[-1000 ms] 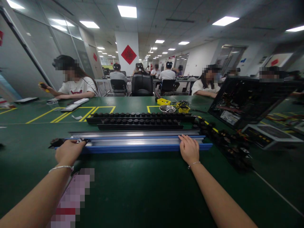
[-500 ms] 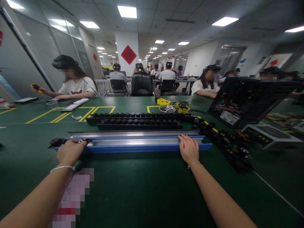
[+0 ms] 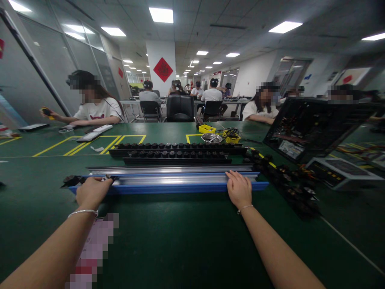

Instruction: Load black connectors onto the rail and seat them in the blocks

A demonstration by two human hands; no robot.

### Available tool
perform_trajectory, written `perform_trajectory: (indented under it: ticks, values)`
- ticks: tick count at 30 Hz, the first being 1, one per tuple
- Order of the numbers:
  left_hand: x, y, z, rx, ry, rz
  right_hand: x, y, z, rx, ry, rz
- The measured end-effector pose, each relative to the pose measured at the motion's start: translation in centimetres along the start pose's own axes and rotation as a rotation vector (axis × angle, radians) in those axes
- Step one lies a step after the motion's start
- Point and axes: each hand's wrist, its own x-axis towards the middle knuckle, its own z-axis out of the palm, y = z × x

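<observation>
fitting, apparently, a black part (image 3: 113, 179) near the left end of the blue channel (image 3: 180, 188): left hand (image 3: 92, 191) gripping it, right hand (image 3: 240, 187) touching its right end (clamped or resting, unclear). next likely needs level pushing.

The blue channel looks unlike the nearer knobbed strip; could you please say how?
The blue channel shows a silvery inside; the nearer knobbed strip, black, shows round knobs. The right hand rests on the channel; no hand touches the strip. The channel looks longer than the strip. Both lie on the green table.
</observation>
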Motion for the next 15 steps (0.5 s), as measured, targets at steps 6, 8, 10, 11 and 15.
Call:
perform_trajectory:
  ticks: [6,8,10,11,15]
  values:
    - [-0.6,0.5,-0.3,-0.007,-0.011,0.002,0.0,0.1,0.1,0.007,0.005,0.0]
    - [-0.9,0.8,-0.4,-0.009,-0.015,-0.004,0.0,0.1,0.2,0.006,0.007,0.002]
    - [-1.1,1.0,-0.4,-0.01,-0.017,-0.01,0.0,0.1,0.2,0.006,0.002,0.003]
    - [-1.2,1.1,-0.5,-0.011,-0.017,-0.011,0.0,0.1,0.1,0.007,-0.002,0.004]
    - [-1.4,1.2,-0.5,-0.011,-0.022,-0.003,0.0,0.0,0.1,0.018,-0.008,0.007]
